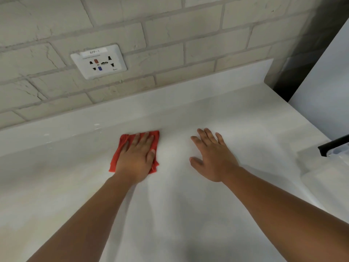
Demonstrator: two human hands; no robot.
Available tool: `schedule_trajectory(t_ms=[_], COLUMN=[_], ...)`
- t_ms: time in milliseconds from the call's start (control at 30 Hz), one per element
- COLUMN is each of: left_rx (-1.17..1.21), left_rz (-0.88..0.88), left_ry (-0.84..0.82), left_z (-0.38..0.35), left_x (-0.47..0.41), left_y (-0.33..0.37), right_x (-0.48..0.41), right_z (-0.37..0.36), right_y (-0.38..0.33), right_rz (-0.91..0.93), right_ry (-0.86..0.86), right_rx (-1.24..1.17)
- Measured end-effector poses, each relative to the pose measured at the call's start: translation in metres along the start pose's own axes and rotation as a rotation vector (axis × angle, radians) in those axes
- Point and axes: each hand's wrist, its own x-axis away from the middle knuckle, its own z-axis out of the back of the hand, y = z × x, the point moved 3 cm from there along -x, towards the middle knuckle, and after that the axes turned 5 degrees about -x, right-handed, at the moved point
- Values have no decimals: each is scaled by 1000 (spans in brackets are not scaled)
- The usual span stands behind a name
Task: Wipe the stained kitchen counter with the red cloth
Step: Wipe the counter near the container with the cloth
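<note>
**Inspector:** Start with the largest item.

**Assistant:** White tabletop, filling the near and middle ground, with a low white upstand along its far edge. Behind that, a pale brick-pattern wall. No stain can be made out on the surface (glare and blur limit the reading).

**Inspector:** Right side?

**Assistant:** A pale panel stands at the far right, with a dark gap beside it. A black bar enters at the right edge; what it belongs to I cannot tell.

**Inspector:** The wall fitting?

**Assistant:** White socket plate, far left, labelled "BPP-1".

**Inspector:** Hands?

**Assistant:** Right hand lies flat on the bare tabletop, fingers spread, holding nothing. Left hand lies palm down on the red cloth, fingers extended flat, pressing rather than gripping.

**Inspector:** Cloth position?

**Assistant:** Left of centre, folded, flat on the tabletop near the upstand, well apart from the right hand.
</note>
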Motion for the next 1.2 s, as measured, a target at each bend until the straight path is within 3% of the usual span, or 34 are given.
schedule_trajectory(t_ms=[100,167,300,467,633,800,1033,1200], left_rx=[1,31,18,29,45,19,61,46], left_rz=[142,143,-32,-202,-44,128,-132,-17], left_ry=[-51,-62,-59,-32,22,-104,-74,-32], left_z=[2,5,7,-2,0,4,2,-3], left_x=[-38,-50,-38,8,2,-43,-8,11], left_y=[13,36,72,49,9,16,28,-19], right_x=[-1,-1,-1,-1,-1,-2,-5,-46], right_z=[-1,-2,-1,0,2,1,6,8], right_y=[1,0,1,0,-1,0,-6,-24], right_rz=[-7,-6,-24,-26,-13,-12,-41,-3], right_ry=[2,-7,-7,-11,-8,-17,26,99], right_rx=[14,29,15,20,-1,-5,17,6])
